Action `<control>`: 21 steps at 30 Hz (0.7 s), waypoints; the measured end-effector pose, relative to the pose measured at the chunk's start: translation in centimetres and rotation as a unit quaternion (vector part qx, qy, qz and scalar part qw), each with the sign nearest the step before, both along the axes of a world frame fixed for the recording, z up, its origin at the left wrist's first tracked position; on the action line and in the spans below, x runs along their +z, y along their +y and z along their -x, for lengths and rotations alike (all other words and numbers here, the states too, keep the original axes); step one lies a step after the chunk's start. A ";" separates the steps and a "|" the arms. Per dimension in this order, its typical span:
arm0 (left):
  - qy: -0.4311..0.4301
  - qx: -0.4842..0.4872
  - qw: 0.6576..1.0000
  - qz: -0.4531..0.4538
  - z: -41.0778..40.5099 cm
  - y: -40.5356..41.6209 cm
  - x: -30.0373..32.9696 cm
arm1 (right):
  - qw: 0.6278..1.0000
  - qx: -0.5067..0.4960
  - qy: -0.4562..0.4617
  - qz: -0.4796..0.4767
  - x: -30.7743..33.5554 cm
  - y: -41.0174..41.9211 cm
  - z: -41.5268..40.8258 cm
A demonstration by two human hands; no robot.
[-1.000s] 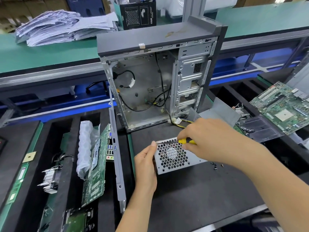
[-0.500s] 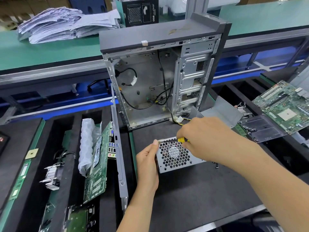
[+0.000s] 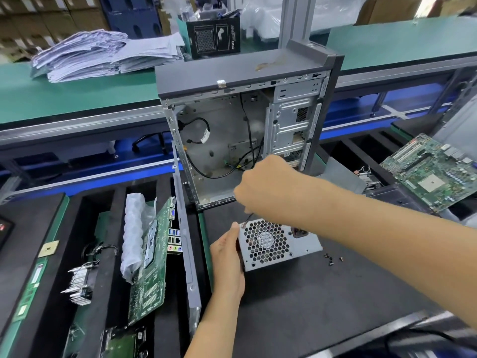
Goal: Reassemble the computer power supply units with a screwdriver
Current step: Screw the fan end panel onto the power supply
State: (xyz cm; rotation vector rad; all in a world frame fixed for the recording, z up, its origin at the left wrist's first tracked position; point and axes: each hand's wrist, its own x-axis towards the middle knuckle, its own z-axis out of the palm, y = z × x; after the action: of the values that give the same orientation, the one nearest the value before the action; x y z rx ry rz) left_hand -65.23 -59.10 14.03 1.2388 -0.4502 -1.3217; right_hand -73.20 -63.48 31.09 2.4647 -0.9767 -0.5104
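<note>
Left hand [image 3: 227, 257] clamped round the near-left edge of the power supply unit [image 3: 277, 245], steadying it on the black worktop [image 3: 322, 306]. Right hand [image 3: 268, 184] fisted over the screwdriver [image 3: 249, 218], tip down at the far-left corner, probably driving a screw; loose screws [image 3: 330, 259] just right.

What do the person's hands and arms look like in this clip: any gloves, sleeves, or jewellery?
Both hands are bare: no gloves on the left hand or the right hand. Both forearms are uncovered as far as the picture shows, with no sleeve edge in view. No watch, wristband, or ring is visible on either side. The fingernails that show on the left hand look short and unpainted.
</note>
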 end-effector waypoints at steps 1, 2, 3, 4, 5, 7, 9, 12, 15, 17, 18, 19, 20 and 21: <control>0.000 0.004 1.000 -0.003 0.0 -0.1 0.1 | 0.999 -0.008 0.006 -0.036 0.1 -0.4 0.1; -0.001 0.008 1.000 -0.005 0.1 -0.2 0.1 | 0.997 -0.016 0.009 -0.070 0.3 -0.8 0.3; -0.002 0.011 1.000 -0.008 0.2 -0.3 0.2 | 0.995 -0.025 0.008 -0.093 0.5 -1.0 0.4; -0.004 0.015 1.000 -0.010 0.2 -0.4 0.2 | 0.994 -0.024 0.007 -0.104 0.8 -1.1 0.5; -0.005 0.018 1.000 -0.011 0.3 -0.4 0.2 | 0.995 -0.013 0.006 -0.100 0.9 -1.3 0.6; -0.006 0.022 1.000 -0.007 0.3 -0.3 0.1 | 0.998 0.012 -0.001 -0.057 1.0 -1.2 0.6; -0.008 0.025 1.000 -0.004 0.4 -0.2 0.0 | 0.999 0.044 0.012 -0.009 1.0 -0.9 0.4; -0.009 0.030 1.000 0.001 0.4 -0.2 0.1 | 0.999 0.043 0.030 -0.007 0.3 -0.9 0.0; -0.010 0.041 0.999 0.002 0.5 -0.3 0.3 | 0.997 0.023 0.015 -0.070 -0.1 -1.0 -0.2; -0.009 0.041 0.999 0.000 0.5 -0.3 0.3 | 0.996 0.033 -0.006 -0.086 -0.3 -1.5 -0.3; -0.007 0.038 0.999 -0.002 0.5 -0.3 0.3 | 0.996 0.033 -0.023 -0.077 -0.4 -1.8 -0.5; -0.006 0.034 0.999 -0.002 0.4 -0.3 0.3 | 0.997 0.028 -0.039 -0.065 -0.6 -2.2 -0.7; -0.006 0.031 1.000 -0.002 0.4 -0.2 0.2 | 0.997 0.021 -0.041 -0.057 -0.6 -2.4 -1.0; -0.007 0.029 1.000 -0.003 0.4 -0.2 0.2 | 0.998 0.020 -0.028 -0.053 -0.7 -2.5 -1.2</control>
State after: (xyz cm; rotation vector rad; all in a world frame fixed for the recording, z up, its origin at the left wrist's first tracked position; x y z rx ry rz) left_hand -65.64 -59.27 14.25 1.2576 -0.4182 -1.2672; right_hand -72.04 -66.03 30.38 2.6010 -0.9425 -0.4945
